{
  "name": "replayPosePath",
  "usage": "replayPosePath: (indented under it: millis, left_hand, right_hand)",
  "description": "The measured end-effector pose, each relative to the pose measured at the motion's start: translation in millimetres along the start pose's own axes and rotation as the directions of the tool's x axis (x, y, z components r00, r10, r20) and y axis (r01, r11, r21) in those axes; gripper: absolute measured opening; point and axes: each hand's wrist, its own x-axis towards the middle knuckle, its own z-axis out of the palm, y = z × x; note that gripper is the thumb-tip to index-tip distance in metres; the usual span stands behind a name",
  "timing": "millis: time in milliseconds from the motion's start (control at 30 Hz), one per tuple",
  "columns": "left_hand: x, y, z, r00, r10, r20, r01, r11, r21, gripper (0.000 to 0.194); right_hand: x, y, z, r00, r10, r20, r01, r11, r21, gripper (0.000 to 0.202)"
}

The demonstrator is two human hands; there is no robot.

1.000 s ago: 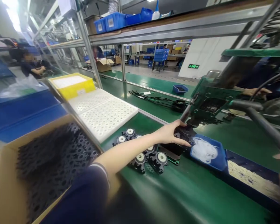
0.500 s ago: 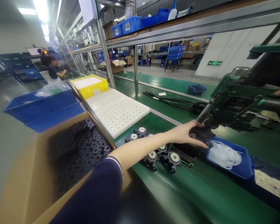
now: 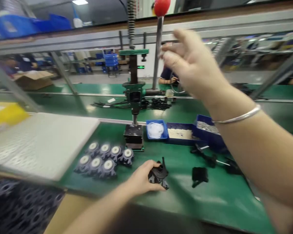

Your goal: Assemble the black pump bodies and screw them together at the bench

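Observation:
My left hand (image 3: 146, 178) grips a black plastic part (image 3: 160, 172) low over the green bench, thumb and fingers on its sides. Raised high on the right, my right hand (image 3: 185, 58) is blurred, its fingers bent near the metal lever (image 3: 158, 52) with a red ball knob (image 3: 161, 7). Whether it holds anything cannot be made out. The green press (image 3: 134, 94) stands beyond my left hand, above a black block (image 3: 133, 134). Several black parts with white rings (image 3: 96, 165) sit in two rows left of my left hand.
A white perforated tray (image 3: 46, 139) and yellow bin (image 3: 7, 117) are on the left. Blue bins (image 3: 157, 130) with small parts stand right of the press. More black parts (image 3: 199, 175) lie at the right. A box of black parts (image 3: 19, 204) is at lower left.
The view has swung right. My left hand has come away from the press and is now nearer the bench front with the black part. My right hand has risen into view by the lever.

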Motion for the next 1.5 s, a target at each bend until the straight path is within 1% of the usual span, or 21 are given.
replayPosePath:
  millis: [67,133,167,200,233,267,300,333,367,400,467,600,733,900,1033,1133,1233,1300,1367,1400,1500]
  left_hand:
    - [-4,-10,19.3,0.999,-0.045,0.015,0.045,0.999,0.005,0.067]
    - [-4,-14,27.5,1.000,0.013,0.023,-0.014,0.999,0.034,0.064]
    - [-3,-15,28.1,0.998,0.063,0.030,-0.065,0.997,0.050,0.062]
    - [-2,-15,27.2,0.993,0.113,0.038,-0.115,0.991,0.064,0.060]
    - [0,-16,25.8,0.987,0.154,0.049,-0.158,0.985,0.076,0.058]
    - [1,-16,24.7,0.981,0.185,0.058,-0.189,0.978,0.088,0.056]
    - [3,-18,24.5,0.976,0.206,0.064,-0.212,0.972,0.100,0.056]
    - [4,-19,25.4,0.972,0.224,0.066,-0.230,0.967,0.112,0.057]
    - [5,-22,27.5,0.968,0.242,0.067,-0.248,0.961,0.123,0.059]
    - [6,-24,30.5,0.964,0.259,0.066,-0.266,0.955,0.136,0.062]
    - [8,-28,37.4,0.956,0.287,0.057,-0.293,0.942,0.161,0.068]
    - [9,-33,46.0,0.942,0.333,0.039,-0.334,0.921,0.198,0.074]
    - [10,-38,48.6,0.922,0.386,0.018,-0.379,0.896,0.230,0.080]
    - [14,-45,54.1,0.921,0.389,0.008,-0.381,0.897,0.224,0.081]
    - [16,-46,56.2,0.916,0.401,0.002,-0.392,0.893,0.222,0.082]
    - [16,-46,56.4,0.912,0.410,-0.002,-0.399,0.890,0.219,0.082]
    - [15,-45,56.1,0.915,0.404,-0.007,-0.394,0.895,0.209,0.082]
    - [15,-45,55.3,0.917,0.400,-0.001,-0.392,0.899,0.195,0.081]
    - [15,-44,54.1,0.916,0.401,0.012,-0.396,0.900,0.182,0.081]
    - [16,-43,53.6,0.915,0.404,0.016,-0.400,0.899,0.179,0.081]
    - [16,-43,53.1,0.912,0.410,0.010,-0.404,0.895,0.189,0.081]
  right_hand:
    - [-18,15,-8,0.998,0.029,0.059,-0.022,0.993,-0.116,0.053]
    - [-44,43,-21,0.984,0.118,0.135,-0.072,0.950,-0.305,0.041]
    - [-59,61,-31,0.967,0.206,0.151,-0.122,0.892,-0.436,0.031]
    - [-75,81,-41,0.924,0.349,0.155,-0.204,0.795,-0.572,0.025]
    - [-91,102,-52,0.833,0.541,0.119,-0.316,0.640,-0.700,0.026]
    - [-107,123,-62,0.698,0.711,0.083,-0.384,0.469,-0.796,0.028]
    - [-123,144,-70,0.622,0.780,0.066,-0.404,0.392,-0.826,0.025]
    - [-138,162,-75,0.569,0.820,0.057,-0.414,0.346,-0.842,0.019]
    - [-152,177,-78,0.529,0.847,0.055,-0.419,0.317,-0.851,0.016]
    - [-164,190,-79,0.510,0.858,0.059,-0.422,0.309,-0.852,0.014]
    - [-181,208,-76,0.495,0.867,0.062,-0.427,0.305,-0.852,0.019]
    - [-196,223,-70,0.532,0.845,0.050,-0.446,0.330,-0.832,0.016]
    - [-202,229,-74,0.569,0.822,0.008,-0.514,0.363,-0.777,0.011]
    - [-210,232,-81,0.526,0.847,-0.082,-0.666,0.350,-0.659,0.017]
    - [-205,221,-87,0.499,0.856,-0.135,-0.757,0.354,-0.549,0.020]
    - [-195,192,-83,0.541,0.812,-0.220,-0.780,0.386,-0.492,0.021]
    - [-194,146,-57,0.618,0.764,-0.186,-0.752,0.506,-0.421,0.019]
    - [-203,113,-26,0.674,0.738,-0.031,-0.701,0.627,-0.339,0.016]
    - [-218,85,10,0.771,0.602,0.207,-0.577,0.798,-0.175,0.013]
    - [-227,75,28,0.802,0.524,0.286,-0.517,0.850,-0.107,0.013]
    - [-251,60,68,0.844,0.404,0.354,-0.432,0.902,0.001,0.012]
